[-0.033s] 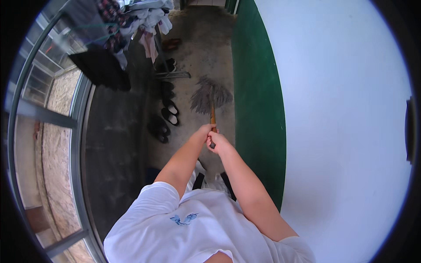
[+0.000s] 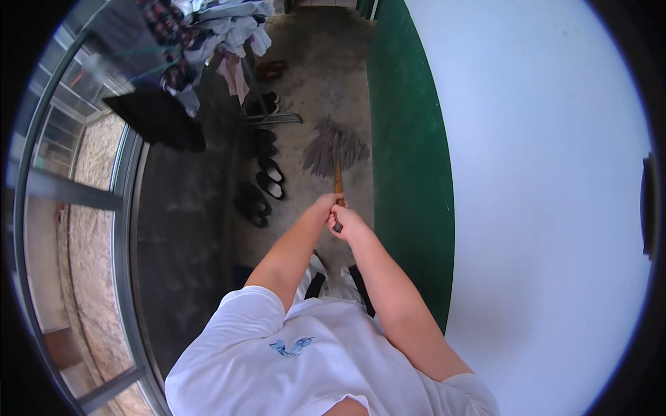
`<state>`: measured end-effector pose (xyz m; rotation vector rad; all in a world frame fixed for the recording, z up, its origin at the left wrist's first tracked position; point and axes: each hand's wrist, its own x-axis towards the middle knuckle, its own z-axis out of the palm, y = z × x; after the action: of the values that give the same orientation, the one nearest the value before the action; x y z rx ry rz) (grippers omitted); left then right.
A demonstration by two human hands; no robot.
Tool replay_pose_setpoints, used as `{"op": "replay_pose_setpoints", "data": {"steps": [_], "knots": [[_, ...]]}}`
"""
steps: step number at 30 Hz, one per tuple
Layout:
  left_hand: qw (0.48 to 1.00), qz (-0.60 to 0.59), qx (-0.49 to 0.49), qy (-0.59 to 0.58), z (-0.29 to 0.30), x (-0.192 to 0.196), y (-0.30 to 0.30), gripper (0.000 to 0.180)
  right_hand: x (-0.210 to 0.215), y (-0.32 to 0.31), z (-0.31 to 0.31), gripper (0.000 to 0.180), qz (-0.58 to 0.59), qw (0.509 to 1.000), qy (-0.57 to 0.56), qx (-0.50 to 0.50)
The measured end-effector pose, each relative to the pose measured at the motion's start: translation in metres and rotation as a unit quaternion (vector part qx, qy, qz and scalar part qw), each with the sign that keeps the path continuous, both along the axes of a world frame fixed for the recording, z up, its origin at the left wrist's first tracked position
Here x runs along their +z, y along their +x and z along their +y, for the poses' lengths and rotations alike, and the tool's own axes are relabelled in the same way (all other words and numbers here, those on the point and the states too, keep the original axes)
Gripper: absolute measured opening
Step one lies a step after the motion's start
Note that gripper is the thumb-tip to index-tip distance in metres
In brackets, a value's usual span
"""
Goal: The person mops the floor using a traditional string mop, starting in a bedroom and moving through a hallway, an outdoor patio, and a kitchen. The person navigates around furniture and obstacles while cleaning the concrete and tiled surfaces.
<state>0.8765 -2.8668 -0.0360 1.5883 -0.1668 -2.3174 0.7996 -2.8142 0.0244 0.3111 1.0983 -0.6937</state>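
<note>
Walls come first: a broad white wall [image 2: 548,208] fills the right side, with a dark green painted band [image 2: 409,173] along its foot where it meets the bare grey concrete floor [image 2: 333,76] of a narrow corridor. On the left, a metal-framed window grille [image 2: 69,194] curves along the other side. Near the top, a heap of mixed clothes [image 2: 208,35] hangs over a metal rack [image 2: 267,114], probably left there to dry in the light from the windows. Dark shoes [image 2: 263,184] stand in a loose row beside the rack's foot, tucked to the side, which leaves the middle of the floor open.

On that open floor, ahead of the person in the white short-sleeved shirt [image 2: 312,353], lies the grey stringy head of a mop [image 2: 333,149], spread flat against the concrete, close to the green band. Its brown wooden handle [image 2: 338,182] runs back to the hands. The left hand [image 2: 326,206] is wrapped around the handle a little further down, the right hand [image 2: 347,223] closed over its top end, fingers of both curled tight around the wood. The two touch one another; stacked like this with both arms stretched forward, they seem set to steer and press the mop head at reach.
</note>
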Motion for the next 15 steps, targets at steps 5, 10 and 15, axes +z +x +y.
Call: {"op": "replay_pose_setpoints", "data": {"steps": [5, 10, 15], "knots": [[1.0, 0.0, 0.001, -0.01, -0.13, 0.009, -0.037, 0.025, 0.028, -0.037, -0.133, 0.017, 0.063, 0.997, -0.005, 0.05], [0.998, 0.037, 0.044, -0.024, -0.263, 0.003, -0.083, 0.024, 0.007, -0.088, -0.278, 0.015, 0.082, 0.989, -0.016, 0.125], [0.996, 0.044, 0.082, -0.018, -0.4, 0.0, -0.101, 0.024, 0.017, -0.104, -0.411, 0.016, 0.106, 0.987, -0.036, 0.115]]}}
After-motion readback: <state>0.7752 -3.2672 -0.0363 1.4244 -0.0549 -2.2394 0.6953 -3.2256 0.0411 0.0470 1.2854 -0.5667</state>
